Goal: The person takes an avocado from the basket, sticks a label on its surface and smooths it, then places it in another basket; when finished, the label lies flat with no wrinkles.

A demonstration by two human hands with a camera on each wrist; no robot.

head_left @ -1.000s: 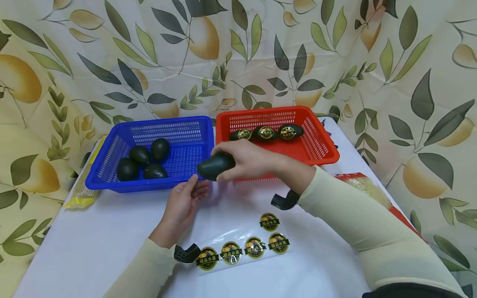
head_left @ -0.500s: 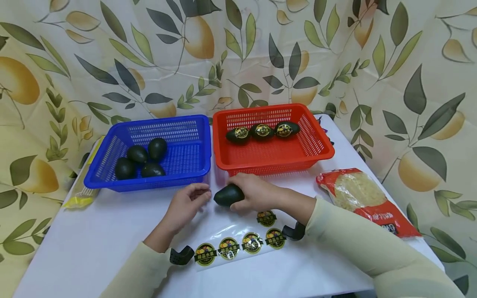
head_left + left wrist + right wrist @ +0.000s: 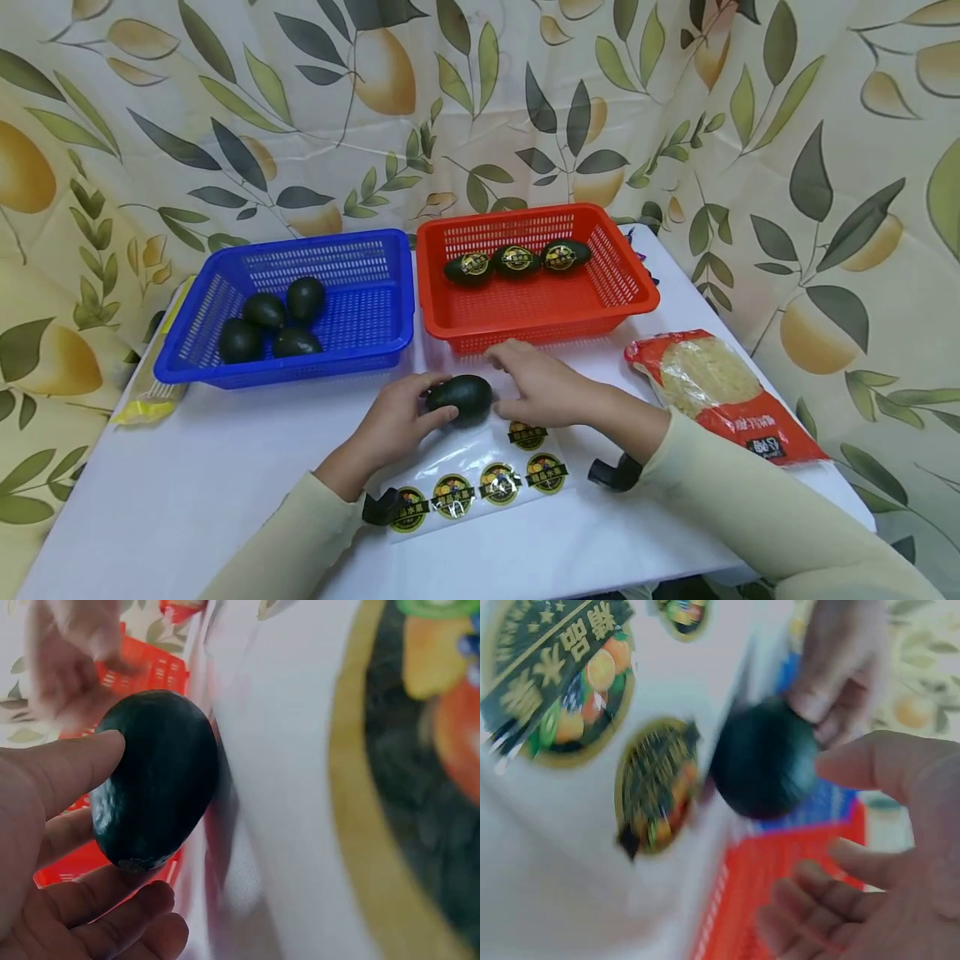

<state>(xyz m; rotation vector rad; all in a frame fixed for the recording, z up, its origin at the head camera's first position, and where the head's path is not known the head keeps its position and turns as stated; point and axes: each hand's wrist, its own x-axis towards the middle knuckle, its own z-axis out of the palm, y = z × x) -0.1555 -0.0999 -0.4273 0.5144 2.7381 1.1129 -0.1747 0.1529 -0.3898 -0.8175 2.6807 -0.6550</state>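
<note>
A dark green avocado (image 3: 467, 398) lies on its side at the top edge of a clear sheet of round fruit stickers (image 3: 468, 458). My left hand (image 3: 393, 423) holds it from the left; in the left wrist view the thumb presses the near side of the avocado (image 3: 161, 776) and fingers curl behind it. Just right of the fruit is my right hand (image 3: 553, 388), its fingers spread and holding nothing. In the right wrist view, which is blurred, the right thumb reaches close to the avocado (image 3: 765, 761); I cannot tell whether it touches.
Behind the left hand stands a blue basket (image 3: 360, 358) with several unlabelled avocados. A red basket (image 3: 525, 304) to its right has 3 avocados bearing stickers. A red food bag (image 3: 723, 396) lies on the right, a yellow packet (image 3: 150, 400) at far left.
The right hand has carried the avocado from between the baskets down to the sticker sheet and let go. The left hand has moved right and taken hold of the avocado.
</note>
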